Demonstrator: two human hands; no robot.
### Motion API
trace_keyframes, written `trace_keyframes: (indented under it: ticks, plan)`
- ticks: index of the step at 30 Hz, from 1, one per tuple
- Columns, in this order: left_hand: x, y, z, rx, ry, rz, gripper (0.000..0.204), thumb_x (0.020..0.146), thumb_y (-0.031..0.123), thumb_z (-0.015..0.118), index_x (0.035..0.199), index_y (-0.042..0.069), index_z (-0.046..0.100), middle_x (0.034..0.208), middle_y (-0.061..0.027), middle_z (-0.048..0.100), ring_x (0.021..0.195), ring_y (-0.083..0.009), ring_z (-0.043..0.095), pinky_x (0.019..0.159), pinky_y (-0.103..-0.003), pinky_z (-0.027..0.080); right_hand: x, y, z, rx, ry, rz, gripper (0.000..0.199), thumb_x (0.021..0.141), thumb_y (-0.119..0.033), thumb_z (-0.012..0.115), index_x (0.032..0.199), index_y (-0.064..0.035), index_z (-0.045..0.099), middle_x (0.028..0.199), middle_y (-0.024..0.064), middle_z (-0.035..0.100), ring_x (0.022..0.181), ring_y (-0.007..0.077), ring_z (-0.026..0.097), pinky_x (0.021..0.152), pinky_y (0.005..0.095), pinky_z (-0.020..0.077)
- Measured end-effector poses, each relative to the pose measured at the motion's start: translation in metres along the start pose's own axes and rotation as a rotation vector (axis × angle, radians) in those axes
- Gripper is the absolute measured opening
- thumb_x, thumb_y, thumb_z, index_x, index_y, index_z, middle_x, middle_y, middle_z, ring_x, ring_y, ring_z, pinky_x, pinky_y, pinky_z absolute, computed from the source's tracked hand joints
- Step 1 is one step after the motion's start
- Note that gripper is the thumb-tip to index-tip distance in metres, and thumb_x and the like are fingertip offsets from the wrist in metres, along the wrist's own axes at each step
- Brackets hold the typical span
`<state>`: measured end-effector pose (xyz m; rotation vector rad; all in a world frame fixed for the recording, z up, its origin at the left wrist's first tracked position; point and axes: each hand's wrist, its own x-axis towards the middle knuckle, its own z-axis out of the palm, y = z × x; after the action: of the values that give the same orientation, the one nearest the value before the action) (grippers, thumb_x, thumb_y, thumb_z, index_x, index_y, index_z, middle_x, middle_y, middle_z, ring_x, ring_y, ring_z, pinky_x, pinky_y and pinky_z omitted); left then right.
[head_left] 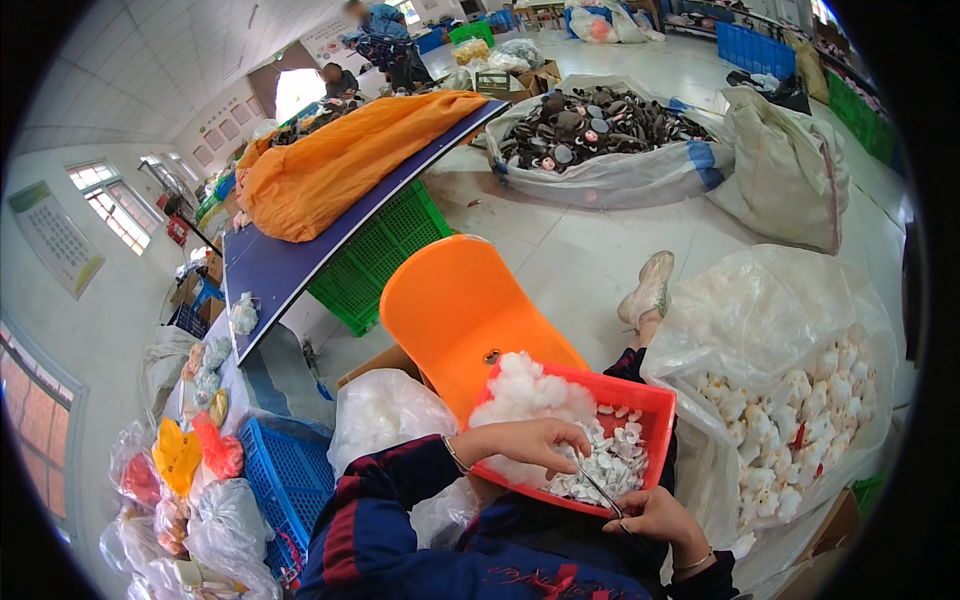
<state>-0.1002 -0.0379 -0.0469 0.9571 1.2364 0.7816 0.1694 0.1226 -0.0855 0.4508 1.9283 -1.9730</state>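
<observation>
A red tray (655, 405) rests on my lap. Fluffy white stuffing (535, 390) fills its left part, and many small white fabric pieces (615, 455) lie in the right part. My right hand (660, 520), at the tray's near right corner, grips slim metal forceps (597, 483) by the handle, their tip pointing up and left over the pieces. Above the stuffing, my left hand (535, 443) has its fingers drawn together near that tip. Whatever sits between those fingers is too small to make out.
An orange chair (465, 310) stands just beyond the tray. At right is a clear bag of small white plush pieces (800, 420); at left, a bag of stuffing (385, 415) and a blue crate (285, 480). Farther off are a blue table (270, 275) and a sack of dark plush parts (600, 125).
</observation>
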Motion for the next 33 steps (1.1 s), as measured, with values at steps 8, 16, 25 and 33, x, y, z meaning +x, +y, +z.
trace_keyframes:
  ticks: [8, 16, 25, 33]
  plan:
    - [-0.003, 0.002, -0.008, 0.111, 0.035, 0.028, 0.012, 0.095, 0.011, 0.066, 0.097, 0.0, 0.068, 0.078, -0.0027, 0.065, 0.068, -0.0082, 0.061, 0.064, -0.025, 0.05, -0.004, 0.006, -0.001, 0.054, 0.023, 0.031, 0.026, 0.079, -0.021, 0.086, 0.094, -0.0021, 0.076, 0.068, -0.0029, 0.062, 0.066, 0.0046, 0.051, 0.061, 0.0231, 0.0428]
    - [-0.004, -0.004, -0.005, -0.053, 0.156, 0.041, 0.014, 0.095, 0.014, 0.065, 0.095, 0.001, 0.069, 0.079, -0.0014, 0.064, 0.065, -0.0069, 0.056, 0.062, -0.024, 0.046, -0.006, -0.001, -0.005, -0.081, 0.091, 0.025, 0.03, 0.076, -0.023, 0.088, 0.093, -0.0018, 0.076, 0.064, -0.0035, 0.057, 0.063, 0.0051, 0.048, 0.058, 0.0239, 0.04]
    - [-0.002, -0.02, -0.004, -0.012, 0.186, 0.02, 0.02, 0.097, 0.024, 0.066, 0.095, 0.004, 0.072, 0.075, 0.0024, 0.066, 0.062, -0.0045, 0.054, 0.058, -0.024, 0.045, -0.007, -0.003, -0.002, -0.082, 0.118, 0.047, 0.033, 0.075, -0.024, 0.089, 0.092, 0.0006, 0.075, 0.063, -0.0033, 0.055, 0.062, 0.0054, 0.047, 0.058, 0.0246, 0.0397]
    - [0.005, -0.038, 0.001, 0.097, 0.374, 0.19, 0.017, 0.093, 0.02, 0.069, 0.095, 0.004, 0.071, 0.081, 0.0024, 0.066, 0.074, -0.0048, 0.056, 0.067, -0.024, 0.046, -0.004, -0.001, -0.002, -0.064, 0.12, 0.046, 0.032, 0.074, -0.021, 0.088, 0.094, 0.0015, 0.075, 0.064, -0.0038, 0.055, 0.062, 0.0054, 0.047, 0.058, 0.0241, 0.0403]
